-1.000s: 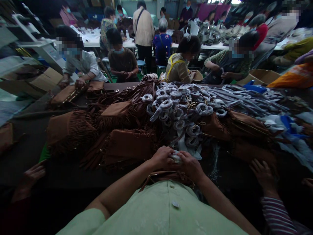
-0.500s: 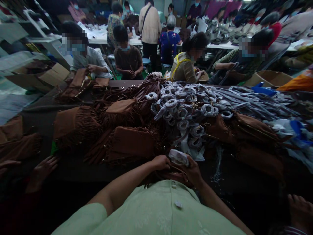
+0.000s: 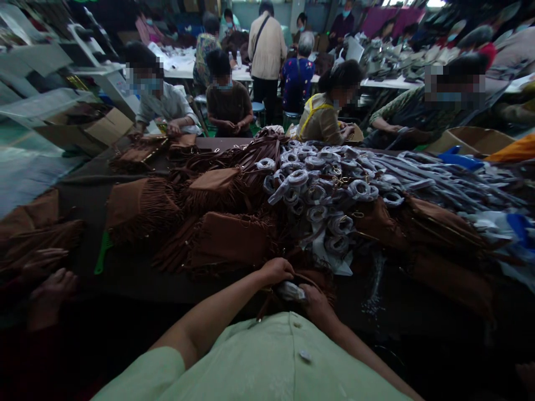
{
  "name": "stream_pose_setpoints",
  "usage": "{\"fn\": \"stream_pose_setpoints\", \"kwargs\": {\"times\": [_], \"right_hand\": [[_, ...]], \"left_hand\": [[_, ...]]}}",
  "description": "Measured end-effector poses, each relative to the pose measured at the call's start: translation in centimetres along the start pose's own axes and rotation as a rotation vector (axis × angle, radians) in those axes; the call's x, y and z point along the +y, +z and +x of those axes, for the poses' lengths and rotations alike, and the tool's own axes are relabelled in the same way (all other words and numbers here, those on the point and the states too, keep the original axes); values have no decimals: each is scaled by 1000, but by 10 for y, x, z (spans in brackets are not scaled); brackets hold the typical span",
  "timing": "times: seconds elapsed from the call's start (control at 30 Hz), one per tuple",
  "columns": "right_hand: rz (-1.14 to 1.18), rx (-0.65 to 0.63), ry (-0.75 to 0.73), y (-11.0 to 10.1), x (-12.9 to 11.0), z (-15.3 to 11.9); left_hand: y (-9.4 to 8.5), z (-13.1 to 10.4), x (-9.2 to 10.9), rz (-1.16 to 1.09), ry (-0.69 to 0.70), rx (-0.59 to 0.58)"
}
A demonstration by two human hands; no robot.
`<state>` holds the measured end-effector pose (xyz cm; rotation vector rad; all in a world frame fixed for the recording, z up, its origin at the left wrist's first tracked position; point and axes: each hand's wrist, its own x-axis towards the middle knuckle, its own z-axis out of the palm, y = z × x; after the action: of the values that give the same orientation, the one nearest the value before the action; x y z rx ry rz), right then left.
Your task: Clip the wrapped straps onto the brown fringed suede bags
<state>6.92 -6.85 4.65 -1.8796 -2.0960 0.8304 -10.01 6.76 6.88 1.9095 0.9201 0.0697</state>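
Close to my body, a brown fringed bag (image 3: 318,278) lies at the table's near edge with its opening toward me. My left hand (image 3: 276,271) is closed on the bag's edge, fingers bent over the rim. A coiled strap in pale wrapping (image 3: 291,291) is at the bag's opening, gripped by my right hand (image 3: 318,305) from its right end. The coil's lower part and some of my right fingers are hidden. Just beyond my hands lies another brown fringed bag (image 3: 234,239), and a heap of wrapped strap coils (image 3: 315,194) rises past it.
More fringed bags (image 3: 140,206) lie to the left, near a green plastic tool (image 3: 101,253). Another person's hands (image 3: 52,287) rest at far left. Long wrapped straps (image 3: 434,172) and brown bags (image 3: 445,223) cover the right side. Several people sit across the table (image 3: 137,284).
My right hand has lowered the wrapped strap coil from above the bag to its opening. The bag's rim now shows raised. At left, the other person's hands have shifted; the green tool is more visible.
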Motion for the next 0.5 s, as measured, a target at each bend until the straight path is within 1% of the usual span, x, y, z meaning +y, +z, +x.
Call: {"fn": "stream_pose_setpoints", "kwargs": {"times": [0.1, 0.17, 0.23, 0.27, 0.33, 0.4, 0.43, 0.47, 0.5], "right_hand": [[-246, -96, 24, 9, -6, 7], [-290, -160, -1, 18, -9, 13], [-293, -148, -52, 25, -9, 17], [-304, -128, -59, 27, -8, 18], [-330, -81, -29, 28, -5, 17], [-343, -60, 13, 26, -4, 16], [-344, -64, 20, 24, -4, 15], [-344, -74, 24, 22, -5, 15], [-341, -85, 22, 21, -6, 16]], "left_hand": [[0, -5, 10, 133, 18, -7], [1, -8, 15, 172, 31, -1], [1, -17, 16, 198, 7, 30], [0, -25, 15, 216, -25, 66], [-2, -47, 8, 264, -131, 188], [0, -74, -2, 286, -302, 317], [3, -86, -8, 262, -404, 345], [8, -96, -14, 199, -492, 331], [14, -104, -19, 80, -543, 302]]}}
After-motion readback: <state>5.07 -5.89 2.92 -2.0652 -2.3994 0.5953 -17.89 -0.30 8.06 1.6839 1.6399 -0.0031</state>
